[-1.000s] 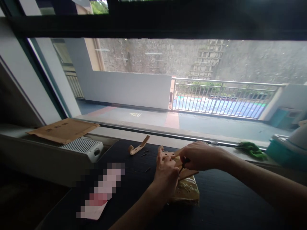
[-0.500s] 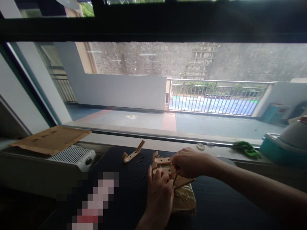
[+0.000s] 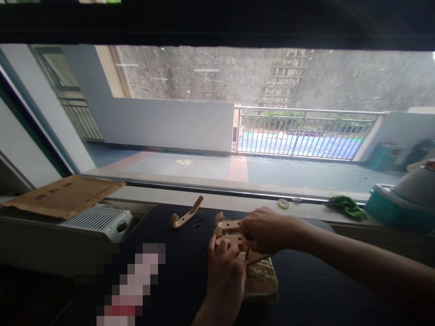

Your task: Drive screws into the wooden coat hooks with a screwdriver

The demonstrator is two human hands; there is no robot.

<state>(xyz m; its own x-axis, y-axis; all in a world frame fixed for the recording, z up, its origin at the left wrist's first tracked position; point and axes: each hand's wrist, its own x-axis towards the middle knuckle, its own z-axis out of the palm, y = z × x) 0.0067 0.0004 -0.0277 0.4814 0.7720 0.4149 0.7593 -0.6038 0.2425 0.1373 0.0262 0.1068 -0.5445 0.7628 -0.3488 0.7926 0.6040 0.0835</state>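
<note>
Several pale wooden hooks (image 3: 232, 225) with drilled holes lie side by side on a package wrapped in clear plastic (image 3: 261, 281). My left hand (image 3: 226, 267) is curled over the nearest hook, its fingers pressing and gripping the wood. Above it, my right hand (image 3: 261, 230) makes a fist round a screwdriver (image 3: 247, 254); only the thin dark shaft shows, pointing down beside my left fingertips, and the fist hides the handle. The shaft's tip is hidden. Another wooden hook (image 3: 186, 216) lies apart to the left, near small dark screws (image 3: 195, 226).
The black table (image 3: 306, 271) stands against a window sill. On the sill are a tape roll (image 3: 283, 203), a green cloth (image 3: 348, 208) and a teal bin (image 3: 384, 203). At left, brown cardboard (image 3: 64, 194) rests on a white heater (image 3: 98, 222). A pixelated patch covers the lower left.
The view has tipped slightly, so the scene sits a little higher. Both hands keep their places at the hooks; my right fist has turned slightly round the screwdriver.
</note>
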